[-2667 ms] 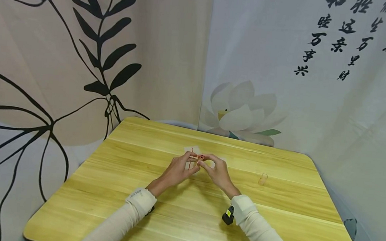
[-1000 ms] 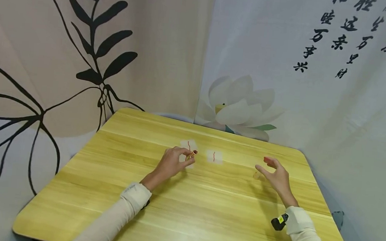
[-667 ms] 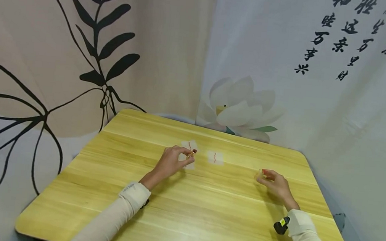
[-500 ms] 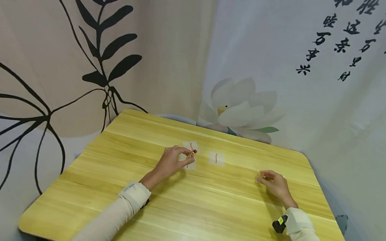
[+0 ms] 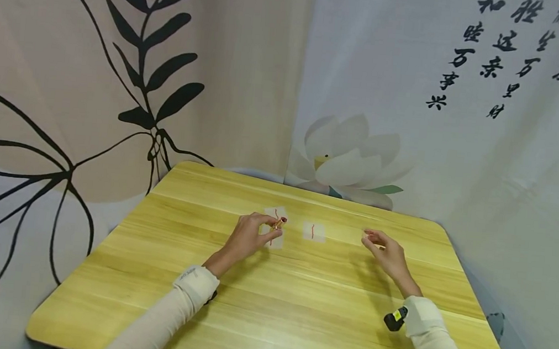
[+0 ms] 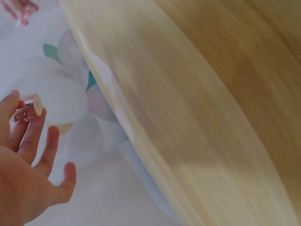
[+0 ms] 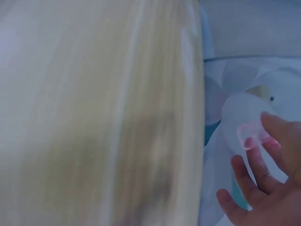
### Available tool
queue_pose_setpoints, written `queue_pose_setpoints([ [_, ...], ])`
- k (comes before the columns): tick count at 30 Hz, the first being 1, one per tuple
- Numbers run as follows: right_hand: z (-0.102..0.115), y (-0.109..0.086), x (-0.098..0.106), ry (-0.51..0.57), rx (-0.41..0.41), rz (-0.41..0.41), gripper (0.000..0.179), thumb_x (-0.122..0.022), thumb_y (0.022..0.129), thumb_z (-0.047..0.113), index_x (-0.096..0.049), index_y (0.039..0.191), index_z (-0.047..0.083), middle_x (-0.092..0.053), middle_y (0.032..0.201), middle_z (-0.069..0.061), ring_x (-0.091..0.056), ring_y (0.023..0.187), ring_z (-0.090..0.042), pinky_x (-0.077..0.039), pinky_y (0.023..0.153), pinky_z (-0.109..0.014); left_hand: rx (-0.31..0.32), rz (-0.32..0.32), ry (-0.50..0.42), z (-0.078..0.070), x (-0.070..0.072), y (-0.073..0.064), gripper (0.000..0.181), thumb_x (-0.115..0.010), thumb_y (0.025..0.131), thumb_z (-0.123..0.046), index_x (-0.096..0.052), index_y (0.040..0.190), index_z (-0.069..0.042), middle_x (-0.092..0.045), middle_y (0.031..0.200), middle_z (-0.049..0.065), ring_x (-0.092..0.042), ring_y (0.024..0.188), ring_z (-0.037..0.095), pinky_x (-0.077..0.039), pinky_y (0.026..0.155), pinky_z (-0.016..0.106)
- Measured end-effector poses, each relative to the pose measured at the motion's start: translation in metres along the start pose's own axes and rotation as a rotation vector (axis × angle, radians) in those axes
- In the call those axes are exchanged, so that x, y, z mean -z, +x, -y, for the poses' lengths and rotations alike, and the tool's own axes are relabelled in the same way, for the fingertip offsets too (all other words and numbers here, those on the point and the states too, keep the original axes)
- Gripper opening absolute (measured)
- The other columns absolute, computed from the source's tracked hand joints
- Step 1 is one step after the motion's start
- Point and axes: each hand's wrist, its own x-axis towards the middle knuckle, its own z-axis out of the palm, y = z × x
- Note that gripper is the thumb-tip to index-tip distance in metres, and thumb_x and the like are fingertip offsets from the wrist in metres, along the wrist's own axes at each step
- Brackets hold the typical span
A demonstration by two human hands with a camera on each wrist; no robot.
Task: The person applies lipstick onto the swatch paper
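In the head view my left hand (image 5: 245,237) pinches a small shiny rose-gold cylinder (image 5: 279,224) with a dark red end, above the table's far middle. The left wrist view shows the rose-gold cylinder (image 6: 33,107) between thumb and fingertips, with a flat round end and a small ring; the other fingers are spread. To the right, my right hand (image 5: 388,255) is raised over the table. A small clear, cup-like piece (image 7: 246,134) is pinched by its thumb and fingers in the right wrist view, looking pinkish; its exact kind is unclear.
A pale square patch with a red wavy line (image 5: 314,232) lies on the wooden table (image 5: 277,318). Another pale patch (image 5: 276,242) with red marks is partly behind the left hand. A printed curtain (image 5: 247,83) hangs just beyond the far edge.
The two hands have parted from working together on the rose-gold cylinder. My right hand reached right, took the clear piece off the table and moved up and left with it; the left stayed nearly still.
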Motion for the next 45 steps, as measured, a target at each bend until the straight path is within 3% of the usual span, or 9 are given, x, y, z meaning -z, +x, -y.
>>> queue_pose_setpoints([
  [5, 0.025, 0.011, -0.008, 0.067, 0.010, 0.009, 0.047, -0.063, 0.106, 0.028, -0.057, 0.146, 0.004, -0.067, 0.124, -0.021, -0.062, 0.120, -0.040, -0.049, 0.102, -0.061, -0.010, -0.001, -0.001, -0.002, -0.002, 0.000, 0.027, -0.081, 0.092, -0.030, -0.081, 0.113, -0.013, -0.078, 0.111, 0.000, -0.070, 0.106, 0.021, -0.054, 0.095, 0.046],
  [11, 0.058, 0.022, -0.021, 0.170, 0.070, -0.001, 0.040, -0.068, 0.104, 0.025, -0.056, 0.135, 0.004, -0.068, 0.119, -0.018, -0.064, 0.115, -0.036, -0.048, 0.103, -0.061, -0.008, -0.009, 0.004, -0.005, -0.002, 0.001, 0.026, -0.082, 0.091, -0.029, -0.080, 0.112, -0.014, -0.078, 0.108, -0.001, -0.070, 0.102, 0.022, -0.052, 0.096, 0.047],
  [19, 0.089, 0.026, -0.038, 0.153, 0.178, 0.062, 0.033, -0.066, 0.104, 0.027, -0.065, 0.133, 0.011, -0.067, 0.131, -0.012, -0.063, 0.121, -0.034, -0.045, 0.105, -0.065, -0.026, -0.016, -0.026, -0.012, -0.003, 0.003, 0.024, -0.085, 0.088, -0.027, -0.080, 0.109, -0.014, -0.078, 0.104, -0.001, -0.068, 0.100, 0.020, -0.048, 0.100, 0.051],
  [24, 0.101, 0.025, -0.046, 0.142, 0.244, 0.080, 0.032, -0.067, 0.103, 0.023, -0.068, 0.132, 0.010, -0.066, 0.133, -0.010, -0.063, 0.122, -0.033, -0.045, 0.103, -0.066, -0.073, -0.005, 0.008, -0.015, -0.003, 0.005, 0.023, -0.083, 0.090, -0.031, -0.081, 0.109, -0.018, -0.078, 0.102, -0.007, -0.068, 0.099, 0.017, -0.045, 0.103, 0.053],
  [33, 0.116, 0.023, -0.056, 0.100, 0.322, 0.113, 0.029, -0.068, 0.103, 0.021, -0.071, 0.129, 0.011, -0.067, 0.122, -0.006, -0.064, 0.115, -0.027, -0.049, 0.102, -0.059, -0.159, 0.007, 0.059, -0.019, -0.002, 0.007, 0.020, -0.083, 0.090, -0.031, -0.082, 0.107, -0.022, -0.076, 0.090, -0.010, -0.070, 0.093, 0.018, -0.048, 0.096, 0.053],
  [45, 0.118, 0.023, -0.061, 0.093, 0.311, 0.121, 0.029, -0.068, 0.103, 0.023, -0.072, 0.129, 0.013, -0.067, 0.123, -0.005, -0.064, 0.115, -0.025, -0.049, 0.102, -0.056, -0.146, 0.021, 0.123, -0.019, -0.001, 0.003, 0.023, -0.082, 0.090, -0.036, -0.082, 0.111, -0.025, -0.073, 0.088, -0.015, -0.068, 0.099, 0.012, -0.047, 0.097, 0.055],
])
